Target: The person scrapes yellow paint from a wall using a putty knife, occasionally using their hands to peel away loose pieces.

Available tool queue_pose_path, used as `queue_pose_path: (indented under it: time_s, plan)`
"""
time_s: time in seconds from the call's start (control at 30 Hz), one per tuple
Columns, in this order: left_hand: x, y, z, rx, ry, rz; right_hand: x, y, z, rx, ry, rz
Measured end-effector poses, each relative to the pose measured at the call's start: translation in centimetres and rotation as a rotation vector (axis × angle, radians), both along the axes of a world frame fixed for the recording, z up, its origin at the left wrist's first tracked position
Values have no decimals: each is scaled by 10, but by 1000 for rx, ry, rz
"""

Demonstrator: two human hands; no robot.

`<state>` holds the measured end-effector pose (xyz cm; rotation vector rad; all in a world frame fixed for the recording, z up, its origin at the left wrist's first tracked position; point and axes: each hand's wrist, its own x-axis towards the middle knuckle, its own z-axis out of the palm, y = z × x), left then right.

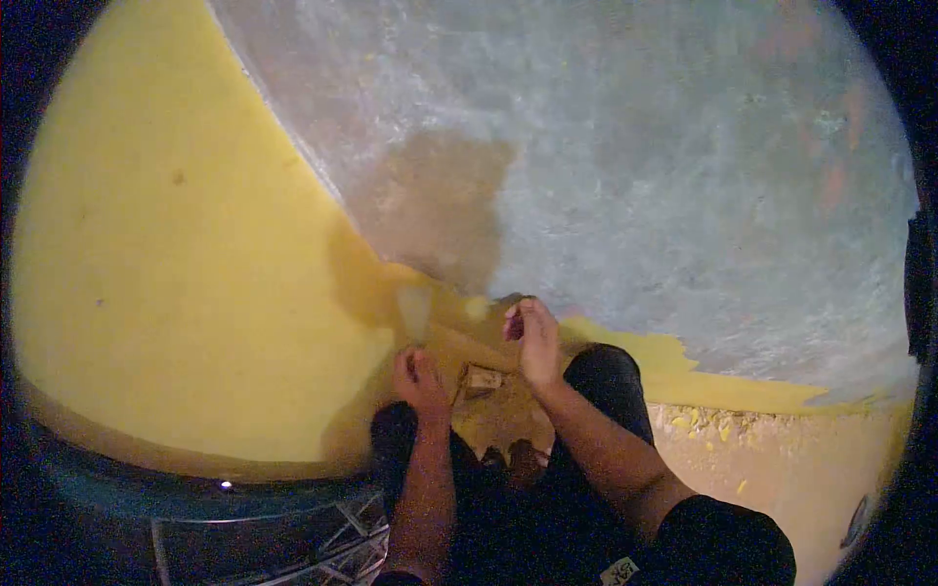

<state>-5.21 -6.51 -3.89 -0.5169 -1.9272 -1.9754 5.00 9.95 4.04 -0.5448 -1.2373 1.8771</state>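
My left hand (422, 383) is closed around a putty knife, its pale, blurred blade (414, 311) pointing up in front of the yellow surface. To its right, my right hand (536, 342) is raised with the fingers curled inward. A dark edge shows at its fingertips, but I cannot make out what it holds, if anything. Both hands are near the border where the smooth yellow wall (195, 254) meets the rough grey wall (664, 176). A yellow strip (723, 383) runs along the bottom of the grey part.
Between my knees, a small box-like object (483, 381) lies on the yellow-brown floor. Yellow flakes (718, 425) are scattered along the wall's foot at the right. A metal frame (332, 552) stands at the lower left. My shadow falls on the wall ahead.
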Motion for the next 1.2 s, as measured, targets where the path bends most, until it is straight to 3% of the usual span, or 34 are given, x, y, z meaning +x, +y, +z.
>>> queue_pose_path:
  time_s: [0.1, 0.2, 0.33, 0.43, 0.5, 0.63, 0.7, 0.77, 0.83, 0.9, 1.03, 1.1, 1.13, 1.2]
  plan:
    - [11, 19, 51, -188, -40, -19, 3, -3, 0, 24, -15, 45]
    - [3, 27, 33, -404, 94, -33, 2, -4, -1, 66, -15, 37]
    - [8, 22, 4, -394, 48, -31, 0, -5, 4, 70, -13, -13]
    - [11, 11, 12, -617, -12, -40, -3, -3, -3, 68, -64, 37]
    - [18, 2, 36, -781, -187, -181, -2, -9, 2, 59, -66, 26]
    - [11, -15, 34, -745, -226, -202, 0, -5, -4, 123, -86, 50]
    - [-9, -28, 8, -1338, -138, -143, 3, -11, 9, 89, -71, 60]
    - [-24, -32, -34, -1275, -198, -116, 6, -8, 11, 62, -75, 56]
    - [-24, -23, -19, -1196, -253, -95, 7, -7, 8, 70, -85, 87]
    - [-6, -12, 54, -583, -307, -5, 5, -5, 3, 174, -165, 13]
    - [-1, -27, 62, -313, -173, 73, 3, -12, 0, 116, -158, 82]
    - [0, -23, 78, -18, -390, 14, 3, -11, -1, 50, -109, 151]
    - [-5, -18, 83, -22, -398, 17, 0, -14, 0, 44, -116, 153]
    - [-12, -4, 84, -118, 179, 171, -3, -17, -3, -46, -115, 168]
